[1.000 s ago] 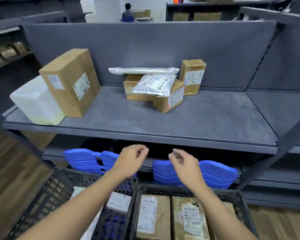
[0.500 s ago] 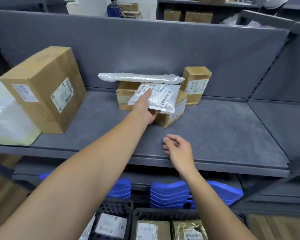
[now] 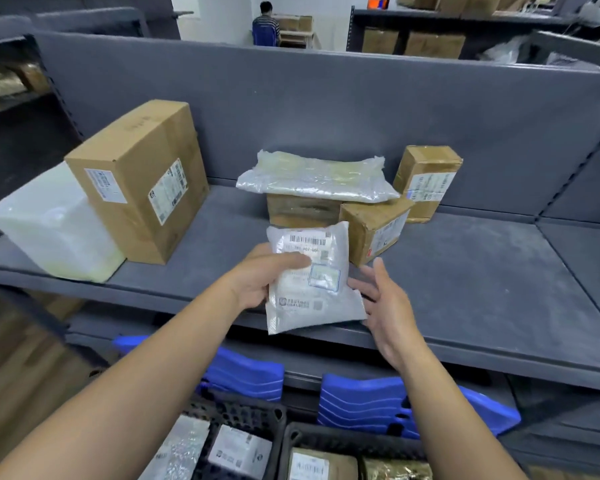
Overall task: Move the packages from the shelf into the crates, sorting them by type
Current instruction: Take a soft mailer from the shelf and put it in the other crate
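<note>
My left hand [image 3: 257, 278] grips a white plastic mailer bag [image 3: 312, 282] with a barcode label, held above the front of the grey shelf [image 3: 465, 289]. My right hand [image 3: 383, 299] is open, its fingers touching the bag's right edge. On the shelf behind lie a bubble-wrap bag [image 3: 319, 178] on top of a brown box [image 3: 302, 211], a tilted small box [image 3: 374, 226], a small upright box [image 3: 426, 181], a large cardboard box [image 3: 139, 178] and a white parcel [image 3: 52, 226]. Two black crates sit at the bottom: the left crate [image 3: 243, 414] holds bags, the right crate [image 3: 326, 434] holds boxes.
Blue plastic pieces [image 3: 413, 407] lie on the lower shelf behind the crates. The shelf's grey back panel [image 3: 326, 109] rises behind the packages. Far behind, a person [image 3: 265, 26] sits at a desk, and more boxes [image 3: 430, 43] stand on another rack.
My left hand reached to the mailer bag on the small boxes, took it and pulled it toward the shelf's front. My right hand rose to meet the bag's right edge.
</note>
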A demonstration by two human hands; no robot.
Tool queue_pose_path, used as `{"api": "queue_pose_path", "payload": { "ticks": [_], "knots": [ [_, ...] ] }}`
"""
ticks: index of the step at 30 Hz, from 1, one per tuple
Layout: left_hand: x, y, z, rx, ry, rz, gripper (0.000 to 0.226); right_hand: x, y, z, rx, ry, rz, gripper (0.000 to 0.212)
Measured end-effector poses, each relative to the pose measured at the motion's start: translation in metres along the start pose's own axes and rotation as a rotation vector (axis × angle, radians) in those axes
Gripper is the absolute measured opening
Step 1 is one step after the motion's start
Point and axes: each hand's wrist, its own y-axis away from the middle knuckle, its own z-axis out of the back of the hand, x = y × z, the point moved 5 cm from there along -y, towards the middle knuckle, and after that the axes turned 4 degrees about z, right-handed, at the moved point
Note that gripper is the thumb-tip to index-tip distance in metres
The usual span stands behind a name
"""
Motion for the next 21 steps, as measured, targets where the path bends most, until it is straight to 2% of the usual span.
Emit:
{"api": "queue_pose_path", "payload": {
  "ticks": [3, 7, 12, 16, 21],
  "knots": [
    [0.011, 0.014, 0.000, 0.061, -0.066, -0.045, 0.030, 0.000, 0.013, -0.016, 0.169, 0.051, 0.026, 0.031],
    [0.022, 0.035, 0.005, 0.047, -0.061, -0.119, 0.035, -0.005, 0.033, -0.020, 0.245, 0.031, 0.038, 0.025],
    [0.038, 0.057, 0.009, 0.042, -0.030, -0.145, 0.038, -0.014, 0.052, -0.021, 0.248, 0.078, 0.067, 0.024],
    [0.046, 0.074, 0.012, 0.030, 0.010, -0.146, 0.031, -0.016, 0.073, -0.022, 0.224, 0.029, 0.062, 0.026],
    [0.074, 0.105, 0.020, 0.002, -0.077, -0.189, 0.029, -0.031, 0.102, -0.019, 0.192, -0.002, 0.044, 0.022]
  ]
}}
